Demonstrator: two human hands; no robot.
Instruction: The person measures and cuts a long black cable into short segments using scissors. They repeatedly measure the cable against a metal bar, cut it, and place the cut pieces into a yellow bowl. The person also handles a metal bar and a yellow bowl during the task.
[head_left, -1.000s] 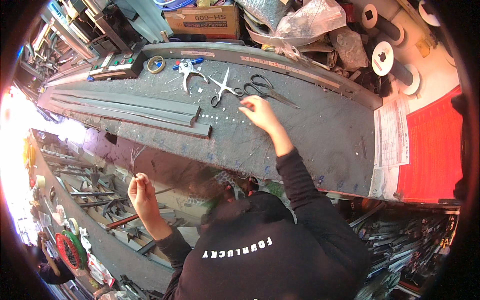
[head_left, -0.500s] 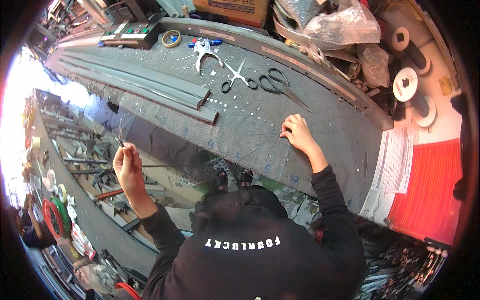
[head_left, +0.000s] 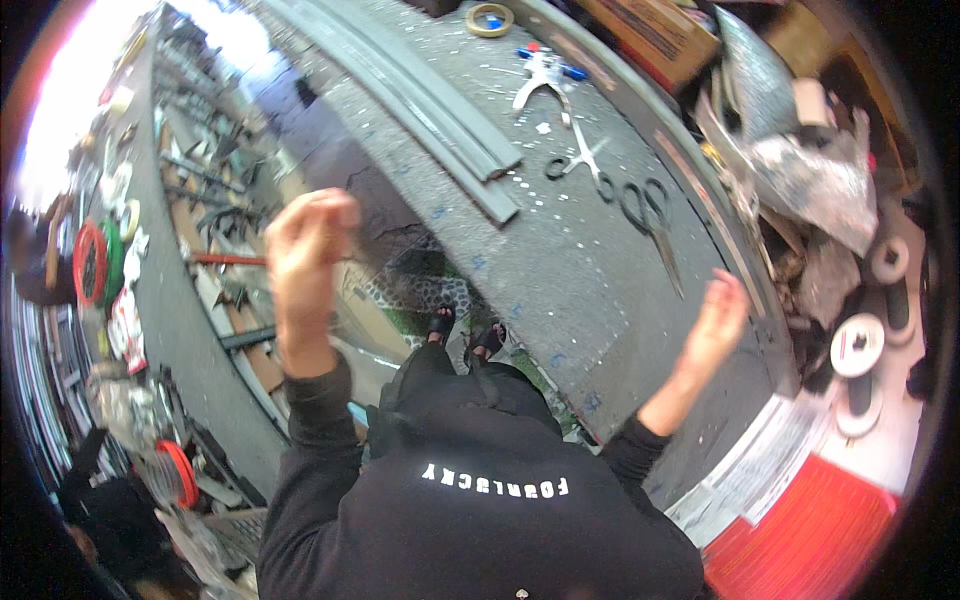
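The right hand hung over the bench, its fingers drawn close together and blurred; I couldn't tell whether they pinched anything. The shears lay on the bench just to the left of those fingertips, apart from them, the blade tip pointing back toward the person and the looped black handles on the far side. The left hand was raised off the bench's near edge, well apart from the shears, fingers curled in. It too was blurred, and from where I stood I couldn't make out whether anything thin was caught in it.

Just beyond the shears were the scissors, lying with their blades spread, and past them white pliers beside a blue pen. A tape roll sat farther along. Long grey strips ran side by side to the left of these tools, small white bits scattered near their ends.

Out past the right hand, spools stood near a crumpled clear bag. A red sheet lay closer to the person, next to white papers.
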